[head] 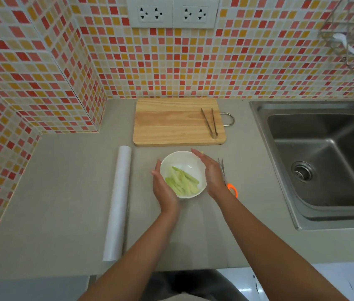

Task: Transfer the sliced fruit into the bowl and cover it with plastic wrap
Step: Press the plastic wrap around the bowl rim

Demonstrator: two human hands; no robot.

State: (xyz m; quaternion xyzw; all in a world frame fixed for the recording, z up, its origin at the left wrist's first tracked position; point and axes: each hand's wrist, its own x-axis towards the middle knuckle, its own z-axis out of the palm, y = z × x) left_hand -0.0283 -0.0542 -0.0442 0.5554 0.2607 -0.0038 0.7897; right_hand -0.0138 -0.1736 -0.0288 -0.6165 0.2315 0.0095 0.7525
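From the head camera, your left hand [163, 187] and right hand [211, 172] flank the small round white ceramic bowl [193, 161], fingers straight and palms turned inward. The left palm lies against the bowl's near-left rim; the right sits at its right side, and whether it touches I cannot tell. Neither hand grips anything.

The pale green fruit slices [182, 181] already lie in the bowl, between your palms, heaped toward the near side. They look wet and soft, so expect them to slide if the bowl tips. The bowl itself is glazed, smooth and rigid, likely slippery and breakable; keep it flat and hold it by the sides as now.

Well left of your left hand lies the long white roll of plastic wrap [118, 203], a slim cylinder running away from you. A clear sheet seems to stretch from it across the counter under the bowl, though this is hard to make out. The film will be light, limp and clingy; I judge it best taken by an edge with both hands and drawn taut.

Just beyond your right hand lie orange-handled scissors [229, 182], partly hidden by the wrist. Beyond both hands sits the rectangular pale wooden cutting board [171, 122], its grain visible, with slim metal tongs [211, 123] at its right end.
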